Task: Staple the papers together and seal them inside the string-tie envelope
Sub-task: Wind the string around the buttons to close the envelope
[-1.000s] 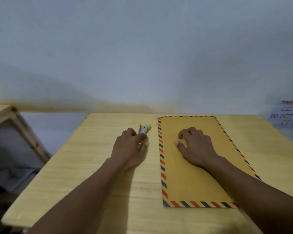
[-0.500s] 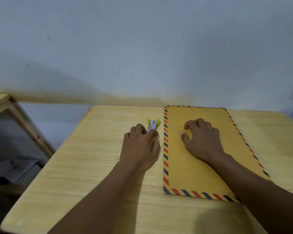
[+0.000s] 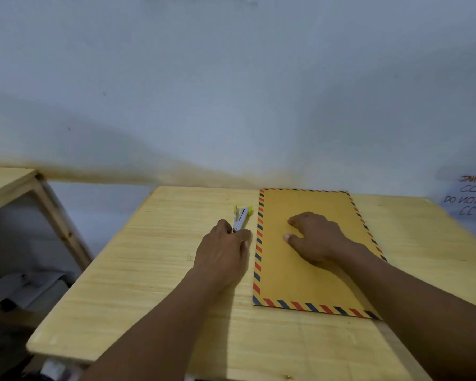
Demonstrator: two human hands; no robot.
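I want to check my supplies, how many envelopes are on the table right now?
1. The airmail-bordered brown envelope lies flat on the wooden table, under the right hand. Another could hide beneath it.

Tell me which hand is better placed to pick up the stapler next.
Left. The left hand already lies over the near end of the stapler, fingers at its hinge. The right hand rests flat on the envelope, on the far side of its striped border from the stapler.
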